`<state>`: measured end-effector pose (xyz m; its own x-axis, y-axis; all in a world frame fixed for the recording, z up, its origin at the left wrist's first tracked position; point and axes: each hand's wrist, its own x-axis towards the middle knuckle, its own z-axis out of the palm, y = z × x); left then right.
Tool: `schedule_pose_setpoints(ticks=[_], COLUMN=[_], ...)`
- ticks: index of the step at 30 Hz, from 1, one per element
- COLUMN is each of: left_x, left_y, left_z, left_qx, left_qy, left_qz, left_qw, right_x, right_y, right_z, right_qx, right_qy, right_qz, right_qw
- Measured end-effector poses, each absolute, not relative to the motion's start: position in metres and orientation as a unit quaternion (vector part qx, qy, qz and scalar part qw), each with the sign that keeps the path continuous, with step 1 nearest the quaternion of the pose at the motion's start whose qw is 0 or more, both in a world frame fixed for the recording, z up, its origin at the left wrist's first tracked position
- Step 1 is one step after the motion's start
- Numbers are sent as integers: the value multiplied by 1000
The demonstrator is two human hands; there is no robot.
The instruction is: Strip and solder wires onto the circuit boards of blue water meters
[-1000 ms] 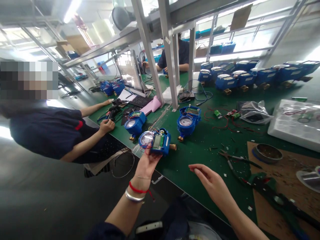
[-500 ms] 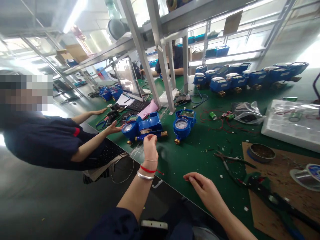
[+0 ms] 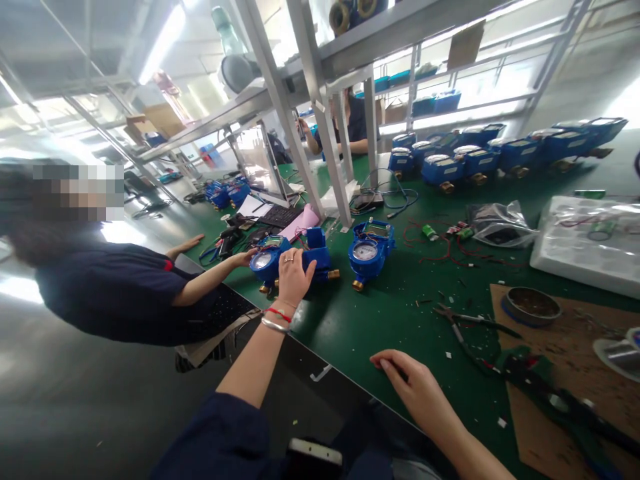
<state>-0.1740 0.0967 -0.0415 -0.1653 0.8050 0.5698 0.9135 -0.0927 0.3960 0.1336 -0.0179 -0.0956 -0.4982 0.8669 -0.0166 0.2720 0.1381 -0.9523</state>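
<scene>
My left hand (image 3: 294, 279), with a ring, a red string and a silver bangle, lies over a blue water meter (image 3: 318, 252) with brass ends. Its fingers curl onto the housing and the thumb sticks out to the right; the fingertips are partly hidden. Pressed against that one on the left is another water meter (image 3: 263, 261) with a round dial, touched by a co-worker's hand (image 3: 244, 259). A third meter (image 3: 366, 252) stands apart to the right. Near the table's front edge, my right hand (image 3: 407, 379) rests with fingers loosely closed and nothing visible in them.
Diagonal pliers (image 3: 453, 320) and a wire stripper (image 3: 530, 377) lie at the right, by a tin (image 3: 533, 307) on cardboard (image 3: 525, 427). Behind are a white foam tray (image 3: 575, 253), red wires and several blue meters (image 3: 480, 160). Metal shelf posts (image 3: 320, 133) rise mid-table.
My left hand has gone from a raised pinch in front of the middle meter to lying on it. The co-worker's near hand has closed in on the left meter. My right hand stays put.
</scene>
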Motion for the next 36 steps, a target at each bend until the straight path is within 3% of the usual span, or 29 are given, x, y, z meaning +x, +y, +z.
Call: schedule_pose_setpoints(ticks=[5, 16, 23, 36], left_x=[-178, -200, -173, -166], left_y=[64, 54, 80, 55], left_z=[-53, -90, -76, -50], left_qx=[-707, -663, -607, -647], left_qy=[-640, -690, -721, -700], left_qz=[-250, -223, -221, -167], left_qw=[167, 183, 248, 252], right_x=[132, 133, 134, 135], right_y=[-18, -19, -19, -20], right_z=[-98, -95, -93, -95], right_qx=[-397, -402, -397, -386], right_qy=[-706, -701, -701, -710], right_qz=[504, 506, 505, 496], right_qw=[301, 302, 309, 317])
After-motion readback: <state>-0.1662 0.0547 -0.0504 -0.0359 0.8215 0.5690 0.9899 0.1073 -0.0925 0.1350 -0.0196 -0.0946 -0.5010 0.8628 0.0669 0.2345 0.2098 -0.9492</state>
